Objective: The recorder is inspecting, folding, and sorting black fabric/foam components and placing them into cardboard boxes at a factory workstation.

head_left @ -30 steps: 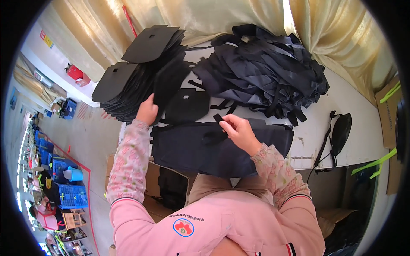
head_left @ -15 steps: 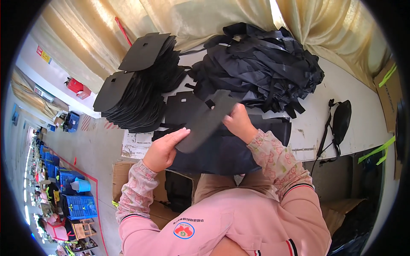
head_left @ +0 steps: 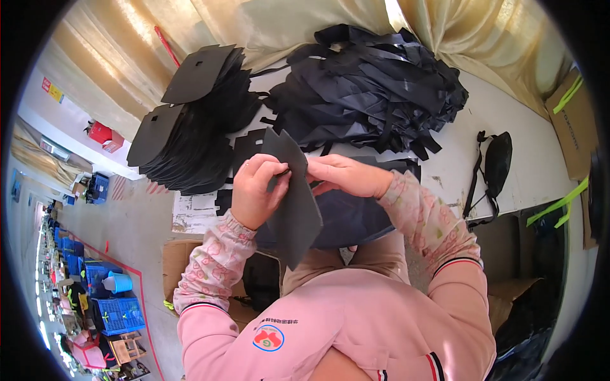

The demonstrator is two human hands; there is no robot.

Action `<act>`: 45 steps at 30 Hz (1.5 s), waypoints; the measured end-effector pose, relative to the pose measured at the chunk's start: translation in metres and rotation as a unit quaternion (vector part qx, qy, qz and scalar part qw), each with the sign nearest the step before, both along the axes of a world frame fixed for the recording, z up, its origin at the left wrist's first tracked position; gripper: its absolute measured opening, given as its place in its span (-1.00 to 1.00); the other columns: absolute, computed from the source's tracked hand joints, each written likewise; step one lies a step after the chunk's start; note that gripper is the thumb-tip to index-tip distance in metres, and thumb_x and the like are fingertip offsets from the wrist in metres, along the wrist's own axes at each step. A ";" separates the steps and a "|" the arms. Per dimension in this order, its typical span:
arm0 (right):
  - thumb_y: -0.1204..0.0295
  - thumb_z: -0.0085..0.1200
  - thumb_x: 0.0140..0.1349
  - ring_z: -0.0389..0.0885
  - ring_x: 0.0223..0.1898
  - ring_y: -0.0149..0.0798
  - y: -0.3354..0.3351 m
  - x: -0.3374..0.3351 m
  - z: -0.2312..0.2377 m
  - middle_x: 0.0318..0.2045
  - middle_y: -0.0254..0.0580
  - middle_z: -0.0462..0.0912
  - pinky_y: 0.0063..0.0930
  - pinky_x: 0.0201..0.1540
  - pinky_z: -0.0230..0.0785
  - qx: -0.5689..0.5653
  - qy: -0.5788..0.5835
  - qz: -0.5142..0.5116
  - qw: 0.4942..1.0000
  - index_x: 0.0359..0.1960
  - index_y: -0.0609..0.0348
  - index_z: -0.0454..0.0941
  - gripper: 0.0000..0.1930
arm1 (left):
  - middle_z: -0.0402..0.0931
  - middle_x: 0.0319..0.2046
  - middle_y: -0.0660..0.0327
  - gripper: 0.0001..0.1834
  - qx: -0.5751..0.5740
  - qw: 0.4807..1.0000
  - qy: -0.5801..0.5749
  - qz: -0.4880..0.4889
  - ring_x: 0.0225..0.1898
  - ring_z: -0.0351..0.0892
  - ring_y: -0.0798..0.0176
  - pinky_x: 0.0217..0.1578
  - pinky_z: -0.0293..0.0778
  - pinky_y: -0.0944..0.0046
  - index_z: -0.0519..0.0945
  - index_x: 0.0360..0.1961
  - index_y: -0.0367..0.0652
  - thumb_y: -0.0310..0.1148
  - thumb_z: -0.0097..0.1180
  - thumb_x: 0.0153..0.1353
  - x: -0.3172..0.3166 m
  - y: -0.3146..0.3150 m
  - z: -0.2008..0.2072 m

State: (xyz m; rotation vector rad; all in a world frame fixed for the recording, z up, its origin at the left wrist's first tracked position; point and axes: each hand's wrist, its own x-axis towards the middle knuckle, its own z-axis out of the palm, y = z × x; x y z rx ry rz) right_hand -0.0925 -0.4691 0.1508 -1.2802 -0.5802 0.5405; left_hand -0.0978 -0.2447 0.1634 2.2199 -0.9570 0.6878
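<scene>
A thin black panel (head_left: 295,213) stands on edge between my hands, above the near side of the table. My left hand (head_left: 257,190) is closed, its fingertips pinched at the panel's left face; what small part they grip there is hidden. My right hand (head_left: 349,176) holds the panel from the other side, fingers stretched toward it and tips partly behind it. Beneath lies a dark fabric piece (head_left: 362,219) at the table's near edge. Another black panel with a small rectangular slot (head_left: 249,145) lies partly hidden behind my left hand.
Tall stacks of black slotted panels (head_left: 184,149) stand at the left. A big heap of black fabric pieces with straps (head_left: 368,89) fills the back of the table (head_left: 438,181). A black pouch with a strap (head_left: 499,165) lies right. Cardboard boxes (head_left: 569,136) and curtains (head_left: 254,32) border the table.
The panel has turned from lying slanted to standing on edge. My left hand has moved up to its upper part and pinches there; my right hand has shifted against its other face.
</scene>
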 end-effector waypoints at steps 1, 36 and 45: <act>0.18 -0.10 0.45 0.51 -0.23 -0.44 -0.008 0.001 0.002 -0.22 -0.31 0.54 -0.41 -0.10 0.46 -0.015 0.050 0.032 0.998 -0.03 0.21 0.51 -0.66 | 0.53 -0.34 0.16 -0.76 0.032 0.999 -0.044 0.003 -0.34 0.55 0.05 -0.31 0.46 0.17 0.56 -0.32 -0.16 -0.56 0.31 -0.05 0.000 -0.003 0.004; 0.38 0.37 -0.04 0.66 -0.26 0.08 -0.091 -0.012 -0.034 -0.34 0.01 0.67 -0.13 -0.24 0.46 -0.484 -0.303 -0.137 0.809 0.16 -0.08 0.31 -0.32 | 0.58 -0.01 0.13 -0.49 0.121 0.821 0.487 -0.273 0.04 0.52 0.24 0.09 0.39 0.26 0.53 0.10 -0.23 -0.20 0.30 0.17 0.085 -0.058 -0.060; 0.41 0.34 -0.04 0.67 -0.39 -0.07 -0.082 -0.029 -0.037 -0.44 -0.15 0.66 -0.23 -0.34 0.45 -0.515 -0.394 -0.192 0.737 0.09 0.02 0.35 -0.39 | 0.60 -0.09 0.33 -0.46 0.049 0.687 0.657 -0.308 -0.08 0.54 0.42 0.04 0.45 0.34 0.49 0.15 -0.22 -0.60 0.27 0.09 0.082 -0.096 -0.077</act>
